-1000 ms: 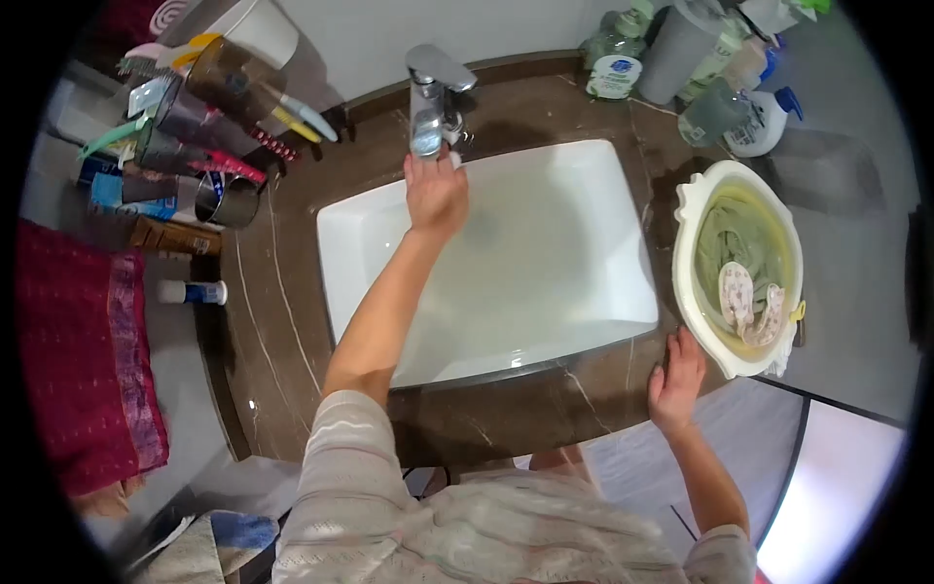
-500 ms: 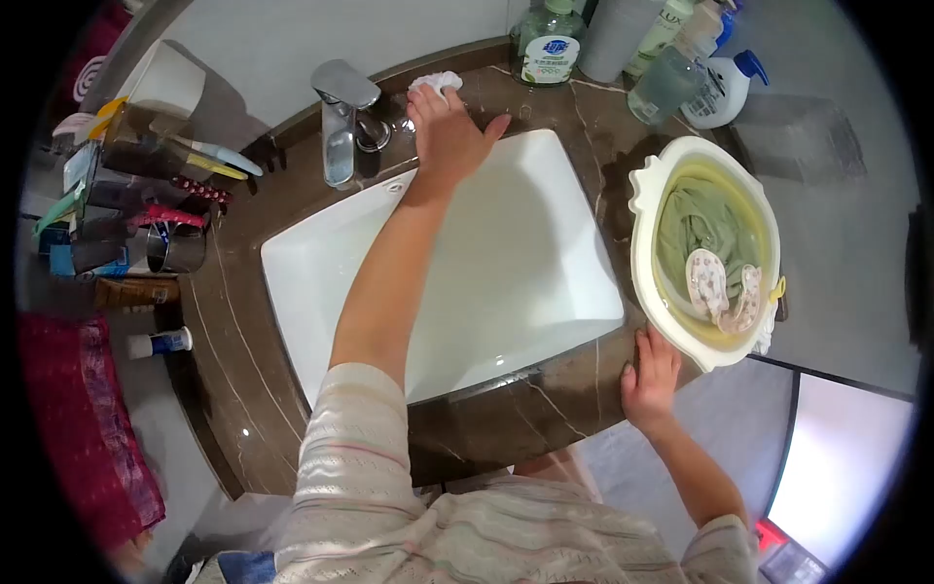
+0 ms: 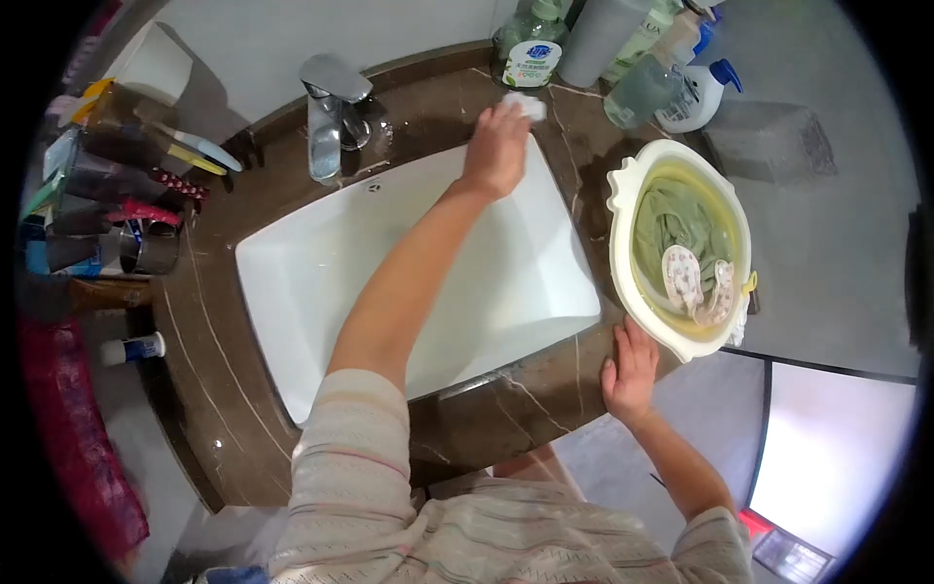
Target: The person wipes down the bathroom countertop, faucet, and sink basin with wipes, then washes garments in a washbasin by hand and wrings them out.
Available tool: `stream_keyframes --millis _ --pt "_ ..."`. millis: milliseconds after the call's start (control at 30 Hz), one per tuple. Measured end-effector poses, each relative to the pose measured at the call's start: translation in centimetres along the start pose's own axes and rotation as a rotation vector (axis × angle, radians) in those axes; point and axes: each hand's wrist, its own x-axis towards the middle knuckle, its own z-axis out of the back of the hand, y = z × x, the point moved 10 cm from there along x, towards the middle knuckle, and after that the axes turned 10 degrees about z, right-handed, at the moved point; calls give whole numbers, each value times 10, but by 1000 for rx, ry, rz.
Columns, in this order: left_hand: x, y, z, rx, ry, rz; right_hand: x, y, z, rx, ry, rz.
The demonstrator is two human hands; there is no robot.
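My left hand [image 3: 497, 151] presses a small crumpled white cloth [image 3: 525, 106] against the brown stone countertop [image 3: 428, 127], just behind the sink's back right corner. Its fingers are closed over the cloth and partly hide it. Below my left arm lies the white sink [image 3: 486, 282]. My right hand [image 3: 630, 373] lies flat on the counter's front edge, fingers stretched out and holding nothing. Its fingertips are close to the rim of a cream plastic basin [image 3: 623, 253]; whether they touch it I cannot tell. In the basin are green fabric [image 3: 674, 216] and a pale patterned piece [image 3: 682, 277] in yellowish liquid.
A chrome faucet [image 3: 325, 127] stands at the back left of the sink. A green soap bottle [image 3: 532, 58] and several other bottles [image 3: 642, 92] line the back right. Cups and toothbrushes [image 3: 199, 151] crowd the left side, with a white tube [image 3: 133, 347] below them.
My left hand has moved the white cloth to the right along the back counter, from near the faucet to below the soap bottle. My right hand stays at the edge. The view has shifted slightly.
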Motion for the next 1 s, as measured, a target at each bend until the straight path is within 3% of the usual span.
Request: stream_keyframes --millis 167,267,433,633,733,867,967,1000 --pt "25 -32 -23 -28 35 95 0 -1 0 -21 9 0" --pt "12 -44 -28 11 -10 1 1 1 2 -22 -9 12" --pt "-55 -110 -23 -186 216 -107 1 3 4 -11 -32 35" --pt "-122 -149 11 -346 201 -340 0 5 6 -21 -44 46" --pt "-163 -130 2 -398 516 -322 1 5 8 -10 -53 31" --pt "-174 -21 -2 -336 351 109 -1 7 8 -32 -79 56" --pt "-160 39 23 18 77 459 0 9 9 -41 -92 75" --pt "-165 33 7 -63 199 437 0 10 8 -37 -85 74"
